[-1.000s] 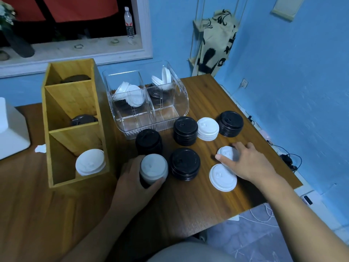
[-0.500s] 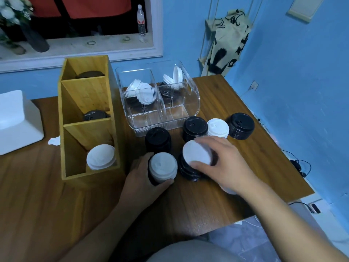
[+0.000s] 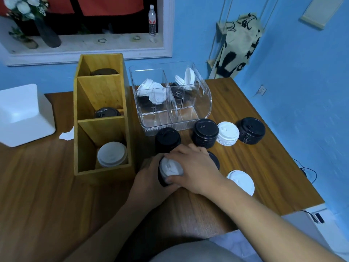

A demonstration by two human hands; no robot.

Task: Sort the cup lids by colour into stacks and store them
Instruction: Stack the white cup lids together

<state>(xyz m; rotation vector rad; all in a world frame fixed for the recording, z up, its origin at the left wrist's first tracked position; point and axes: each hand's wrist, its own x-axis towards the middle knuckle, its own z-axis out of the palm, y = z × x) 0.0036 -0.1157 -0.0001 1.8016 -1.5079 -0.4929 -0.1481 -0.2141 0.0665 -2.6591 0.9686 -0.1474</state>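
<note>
My left hand (image 3: pixel 149 180) grips the side of a dark lid stack (image 3: pixel 162 179) near the table's front. My right hand (image 3: pixel 194 167) holds a white lid (image 3: pixel 171 167) on top of that stack, thumb at the near rim and fingers over the far rim. Behind stand three black stacks (image 3: pixel 167 138) (image 3: pixel 204 132) (image 3: pixel 251 130) and a white stack (image 3: pixel 227 133). Another black stack (image 3: pixel 214 159) is mostly hidden under my right hand. A single white lid (image 3: pixel 240 181) lies to the right.
A wooden three-compartment holder (image 3: pixel 102 129) stands to the left, with white lids (image 3: pixel 112 154) in front and dark lids (image 3: pixel 106 112) behind. A clear bin (image 3: pixel 205 106) holds loose white lids (image 3: pixel 153 91). A white box (image 3: pixel 22 114) sits far left. The table edge runs close on the right.
My right hand picked one white lid from the pair at the right, carried it left and set it on the stack that my left hand holds. The camera shifted left.
</note>
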